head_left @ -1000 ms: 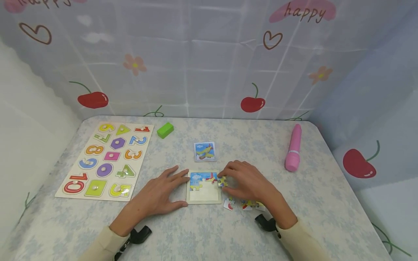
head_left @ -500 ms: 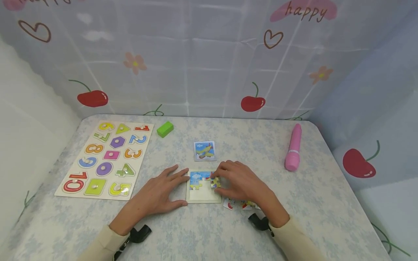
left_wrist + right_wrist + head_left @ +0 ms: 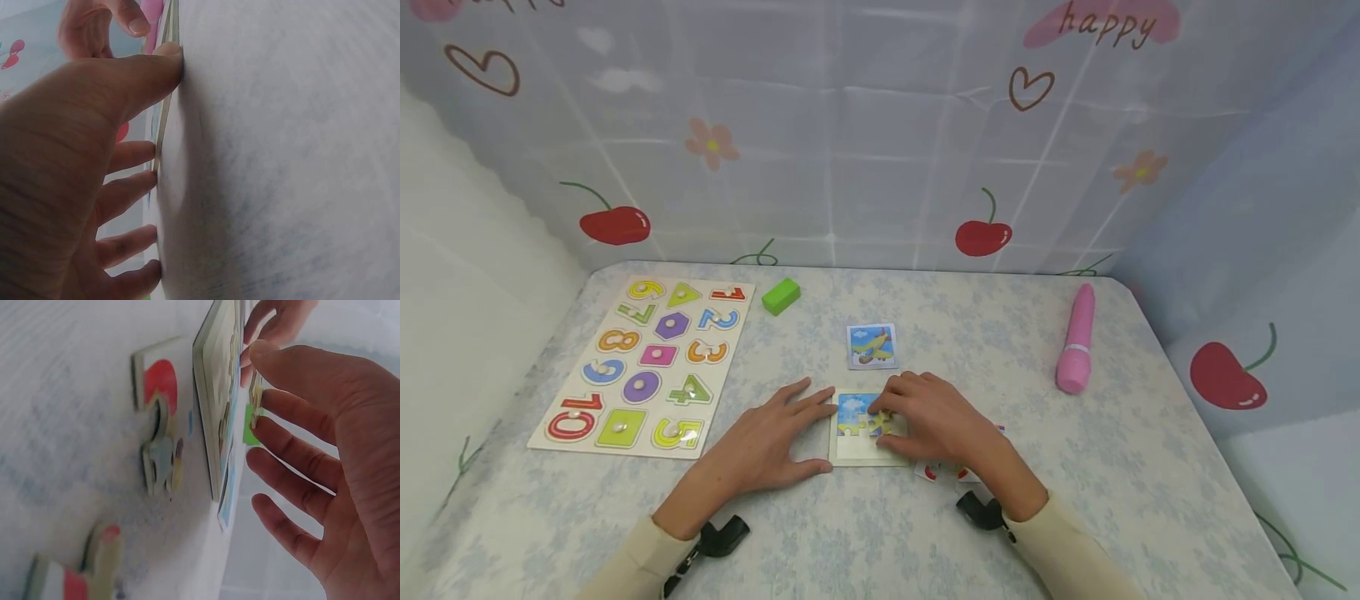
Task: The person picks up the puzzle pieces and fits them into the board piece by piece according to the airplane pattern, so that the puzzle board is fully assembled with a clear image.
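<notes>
My left hand (image 3: 767, 446) lies spread at the left side of a square puzzle board (image 3: 853, 453), its thumb and fingertips touching the edge. My right hand (image 3: 936, 417) pinches a yellow jigsaw piece (image 3: 878, 423) between thumb and fingers, over the middle of the board. Seen from the right wrist, that jigsaw piece (image 3: 255, 394) is tilted on edge, above the board's surface. Blue sky pieces (image 3: 852, 407) fill the upper left of the board; its upper right is hidden behind my right hand. Loose jigsaw pieces (image 3: 161, 440) lie beside the board, partly under my right forearm.
Behind the board lies a small airplane picture card (image 3: 872, 347). A number-and-shape peg board (image 3: 658, 379) takes up the left side, near a green block (image 3: 781, 297). At the right stands off a pink, pen-like object (image 3: 1076, 337). A printed curtain (image 3: 880, 167) hangs behind the table.
My right hand has carried the jigsaw piece leftward from beside the board's right edge to over its middle. My left hand has stayed at the board's left edge.
</notes>
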Action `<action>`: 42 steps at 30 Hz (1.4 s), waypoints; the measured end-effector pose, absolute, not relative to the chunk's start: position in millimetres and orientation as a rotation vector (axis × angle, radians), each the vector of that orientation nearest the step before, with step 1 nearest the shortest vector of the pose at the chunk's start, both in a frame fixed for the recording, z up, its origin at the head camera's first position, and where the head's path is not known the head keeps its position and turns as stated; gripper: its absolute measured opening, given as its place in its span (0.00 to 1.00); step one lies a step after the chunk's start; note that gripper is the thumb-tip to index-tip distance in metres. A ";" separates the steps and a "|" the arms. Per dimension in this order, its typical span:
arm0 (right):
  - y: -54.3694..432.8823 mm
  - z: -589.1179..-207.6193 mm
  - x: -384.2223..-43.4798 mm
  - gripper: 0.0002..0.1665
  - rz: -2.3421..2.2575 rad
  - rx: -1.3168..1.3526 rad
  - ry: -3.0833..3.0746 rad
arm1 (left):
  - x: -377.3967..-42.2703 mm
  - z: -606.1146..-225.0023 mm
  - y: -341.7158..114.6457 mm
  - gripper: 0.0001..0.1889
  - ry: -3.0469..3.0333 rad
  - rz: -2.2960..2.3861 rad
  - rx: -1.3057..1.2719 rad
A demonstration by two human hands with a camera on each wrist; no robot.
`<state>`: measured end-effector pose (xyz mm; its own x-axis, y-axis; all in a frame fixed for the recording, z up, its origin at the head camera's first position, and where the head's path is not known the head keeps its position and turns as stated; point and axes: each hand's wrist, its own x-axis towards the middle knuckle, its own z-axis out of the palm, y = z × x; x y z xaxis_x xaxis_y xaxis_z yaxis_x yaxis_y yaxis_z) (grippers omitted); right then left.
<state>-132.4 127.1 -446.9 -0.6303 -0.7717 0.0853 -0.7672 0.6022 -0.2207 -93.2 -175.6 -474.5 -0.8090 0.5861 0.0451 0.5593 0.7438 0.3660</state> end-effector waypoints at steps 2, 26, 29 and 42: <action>124.4 -446.6 -132.6 0.21 -0.356 -1.336 2.791 | -93.3 -474.6 -175.7 0.41 2.866 0.569 0.945; 108.5 -450.2 -132.6 0.22 -0.282 -1.298 2.818 | -93.0 -475.1 -174.4 0.41 2.883 0.571 0.953; 108.3 -450.9 -132.4 0.22 -0.288 -1.298 2.821 | -93.3 -475.0 -174.6 0.41 2.882 0.569 0.950; 107.2 -453.2 -131.8 0.22 -0.306 -1.272 2.818 | -93.4 -477.0 -176.4 0.41 2.885 0.569 0.966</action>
<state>-131.8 107.2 -453.2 -0.6641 -0.7460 0.0492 -0.7392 0.6453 -0.1928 -93.4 -176.4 -477.0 -0.8043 0.5900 0.0709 0.5728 0.7379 0.3571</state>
